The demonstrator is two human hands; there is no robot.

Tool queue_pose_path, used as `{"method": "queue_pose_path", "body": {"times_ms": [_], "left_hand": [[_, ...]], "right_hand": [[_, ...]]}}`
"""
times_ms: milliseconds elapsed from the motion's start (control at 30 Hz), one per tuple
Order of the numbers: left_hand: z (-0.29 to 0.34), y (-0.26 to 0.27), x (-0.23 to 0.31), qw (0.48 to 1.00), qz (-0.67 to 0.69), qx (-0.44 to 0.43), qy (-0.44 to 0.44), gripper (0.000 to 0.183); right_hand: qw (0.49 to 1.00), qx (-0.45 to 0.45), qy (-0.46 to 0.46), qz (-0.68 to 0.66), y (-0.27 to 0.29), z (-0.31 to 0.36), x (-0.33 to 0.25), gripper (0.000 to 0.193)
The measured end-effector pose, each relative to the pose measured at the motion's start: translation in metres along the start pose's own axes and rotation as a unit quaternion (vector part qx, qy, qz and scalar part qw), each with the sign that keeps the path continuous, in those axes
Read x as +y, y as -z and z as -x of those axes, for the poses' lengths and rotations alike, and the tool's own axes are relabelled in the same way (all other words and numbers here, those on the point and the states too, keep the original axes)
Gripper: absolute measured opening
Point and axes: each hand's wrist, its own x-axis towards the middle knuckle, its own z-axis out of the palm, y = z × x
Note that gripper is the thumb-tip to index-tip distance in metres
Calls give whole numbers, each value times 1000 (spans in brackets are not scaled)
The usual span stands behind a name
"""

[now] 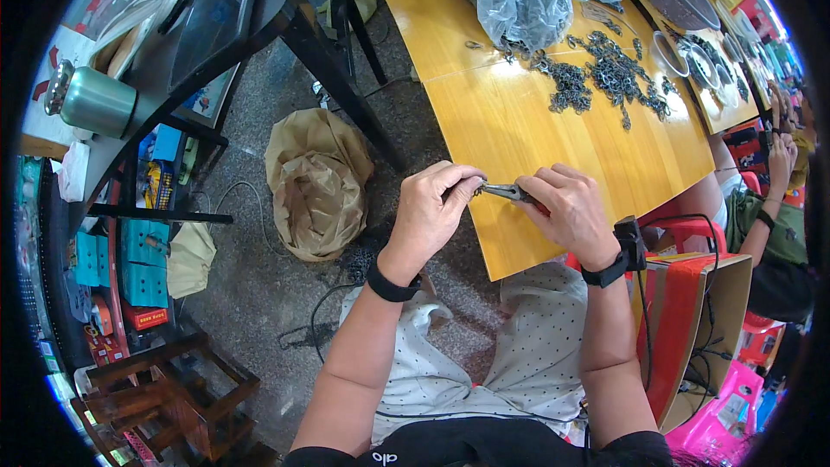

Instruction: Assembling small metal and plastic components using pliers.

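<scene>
Pliers point(501, 191) — tapered, grey-nosed, red-handled

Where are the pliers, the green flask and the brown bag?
Pliers point(501, 191): head view, on their metal nose.
Green flask point(104, 102): head view, middle of its body.
Brown bag point(313, 135): head view, on its folded rim.

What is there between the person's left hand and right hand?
In the head view, a pair of pliers lies between: the right hand holds it, its jaws pointing toward the left hand.
</scene>
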Motion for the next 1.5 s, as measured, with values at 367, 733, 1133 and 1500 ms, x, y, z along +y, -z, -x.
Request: {"method": "queue_pose_path", "body": {"times_ms": [367, 733, 1133, 1500], "left_hand": [[-3, 9, 4, 995, 5, -82, -52, 7], [1, 11, -2, 963, 176, -172, 110, 20], [3, 5, 0, 895, 331, -203, 217, 19], [2, 0, -2, 942, 282, -131, 130, 14]], "right_hand": [[998, -44, 9, -32, 6, 2, 2, 18], [982, -76, 15, -173, 7, 4, 8, 21], [994, 12, 28, -106, 1, 3, 3, 21], [997, 10, 16, -78, 0, 2, 5, 20]]}}
